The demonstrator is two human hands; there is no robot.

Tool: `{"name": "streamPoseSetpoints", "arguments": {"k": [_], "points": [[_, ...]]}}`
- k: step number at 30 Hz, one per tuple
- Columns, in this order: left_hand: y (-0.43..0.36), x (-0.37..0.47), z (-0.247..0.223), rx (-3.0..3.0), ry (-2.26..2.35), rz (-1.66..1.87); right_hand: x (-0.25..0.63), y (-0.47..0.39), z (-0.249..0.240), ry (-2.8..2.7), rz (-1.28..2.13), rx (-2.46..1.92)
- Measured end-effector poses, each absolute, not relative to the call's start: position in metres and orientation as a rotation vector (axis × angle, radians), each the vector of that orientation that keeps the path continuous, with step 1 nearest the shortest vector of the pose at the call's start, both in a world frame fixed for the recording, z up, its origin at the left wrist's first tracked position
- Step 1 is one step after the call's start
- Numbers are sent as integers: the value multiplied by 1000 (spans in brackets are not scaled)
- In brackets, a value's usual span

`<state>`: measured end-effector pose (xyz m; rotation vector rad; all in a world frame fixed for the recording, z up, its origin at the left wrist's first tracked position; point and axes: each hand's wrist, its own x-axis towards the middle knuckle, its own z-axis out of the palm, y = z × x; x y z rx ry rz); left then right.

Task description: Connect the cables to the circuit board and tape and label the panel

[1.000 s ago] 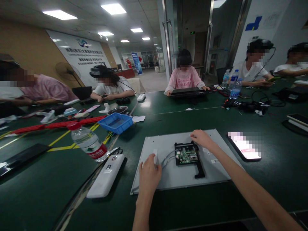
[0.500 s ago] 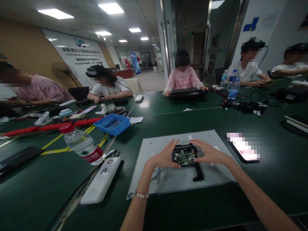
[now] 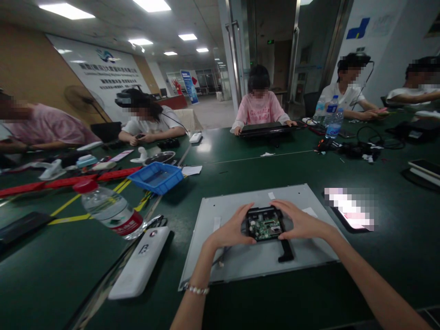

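A green circuit board (image 3: pixel 266 228) in a black frame is held between my two hands, above the middle of a flat grey panel (image 3: pixel 247 268). My left hand (image 3: pixel 231 229) grips the frame's left side, with the fingers at the top corner and the thumb at the lower edge. On the opposite side, my right hand (image 3: pixel 302 222) curls around the frame in the same way, its thumb at the lower right corner. Below the board, a black L-shaped arm (image 3: pixel 286 251) sticks out toward me. A thin grey cable (image 3: pixel 222 256) lies by my left wrist.
Left of the panel are a white power bank (image 3: pixel 139 266), a tilted water bottle (image 3: pixel 110 211) and a blue tray (image 3: pixel 156 178). A lit phone (image 3: pixel 350 211) lies at the right. Across the table, a person (image 3: pixel 263 107) holds a dark flat panel (image 3: pixel 270 129).
My right thumb has moved from over the board down to the frame's lower right corner. Both hands now sit closer around the frame. The view has shifted slightly.
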<state>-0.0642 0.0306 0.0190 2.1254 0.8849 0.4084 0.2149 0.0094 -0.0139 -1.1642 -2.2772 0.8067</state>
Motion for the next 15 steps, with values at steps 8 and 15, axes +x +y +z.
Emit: {"name": "streamPoseSetpoints", "arguments": {"k": [8, 15], "points": [[28, -65, 22, 2110, 890, 407, 244, 18, -13, -2164, 691, -1468], [29, -65, 18, 2117, 884, 414, 240, 18, -17, -2149, 788, -1447]]}}
